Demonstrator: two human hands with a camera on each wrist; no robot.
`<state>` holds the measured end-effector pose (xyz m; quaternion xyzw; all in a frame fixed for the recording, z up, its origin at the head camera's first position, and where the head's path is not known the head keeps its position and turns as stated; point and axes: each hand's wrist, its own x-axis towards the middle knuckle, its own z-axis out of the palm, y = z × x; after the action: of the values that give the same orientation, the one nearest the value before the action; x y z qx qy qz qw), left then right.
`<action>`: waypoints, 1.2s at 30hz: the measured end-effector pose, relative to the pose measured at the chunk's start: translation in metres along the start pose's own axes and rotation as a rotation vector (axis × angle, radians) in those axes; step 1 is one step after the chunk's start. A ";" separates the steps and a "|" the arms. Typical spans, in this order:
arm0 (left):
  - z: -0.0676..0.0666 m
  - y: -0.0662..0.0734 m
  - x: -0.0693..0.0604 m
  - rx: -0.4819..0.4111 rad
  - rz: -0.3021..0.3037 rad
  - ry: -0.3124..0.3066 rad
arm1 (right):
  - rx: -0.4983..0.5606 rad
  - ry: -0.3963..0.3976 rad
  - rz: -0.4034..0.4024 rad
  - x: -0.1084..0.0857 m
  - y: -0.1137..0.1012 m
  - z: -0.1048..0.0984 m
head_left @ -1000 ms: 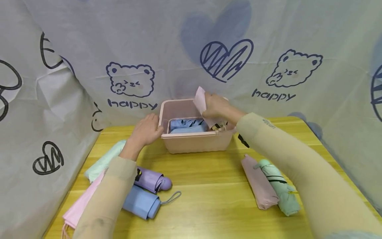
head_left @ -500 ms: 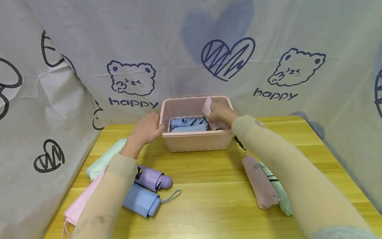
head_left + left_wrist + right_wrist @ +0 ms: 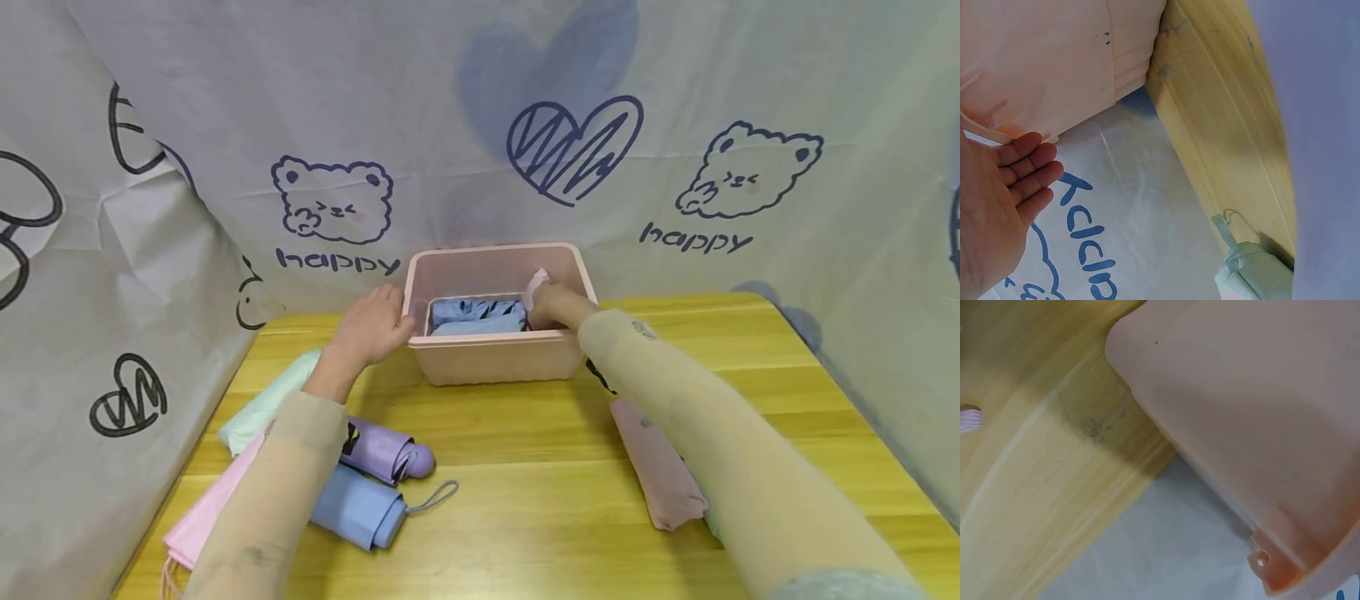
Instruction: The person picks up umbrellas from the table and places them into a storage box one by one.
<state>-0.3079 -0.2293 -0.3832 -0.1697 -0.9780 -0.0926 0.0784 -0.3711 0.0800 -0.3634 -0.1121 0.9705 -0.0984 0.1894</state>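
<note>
A pink plastic bin [image 3: 495, 358] stands at the back of the table. My right hand [image 3: 555, 305] is down inside its right part, holding a folded pale pink umbrella [image 3: 536, 285]; most of that umbrella is hidden by the hand and the bin wall. To its left in the bin lie blue folded umbrellas [image 3: 478, 317]. My left hand [image 3: 371, 325] rests against the bin's left rim. In the left wrist view the left hand [image 3: 1004, 194] has nearly straight fingers touching the rim's underside. The right wrist view shows only the bin's outer side [image 3: 1260, 406], not the hand.
At left on the table lie folded umbrellas: mint [image 3: 273, 400], pink [image 3: 213, 508], purple [image 3: 382, 450] and blue [image 3: 360, 508] with a wrist loop. At right a dusty-pink umbrella [image 3: 660, 475] lies beside a green one [image 3: 712, 517], mostly behind my sleeve. A printed cloth hangs behind.
My right hand has lowered the pale pink umbrella from above the rim deeper into the bin's right side. The left hand has stayed at the left rim.
</note>
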 end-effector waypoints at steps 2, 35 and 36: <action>0.000 0.001 0.000 0.001 0.006 0.003 | -0.028 -0.007 0.010 -0.001 0.000 0.002; 0.002 0.000 0.002 -0.011 -0.003 -0.006 | 0.131 0.166 -0.202 -0.009 0.015 -0.003; 0.002 0.000 0.002 -0.010 -0.004 -0.008 | 0.136 0.186 -0.218 -0.014 0.015 -0.004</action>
<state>-0.3099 -0.2281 -0.3851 -0.1683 -0.9782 -0.0969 0.0734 -0.3631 0.0985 -0.3582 -0.1940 0.9570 -0.1939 0.0940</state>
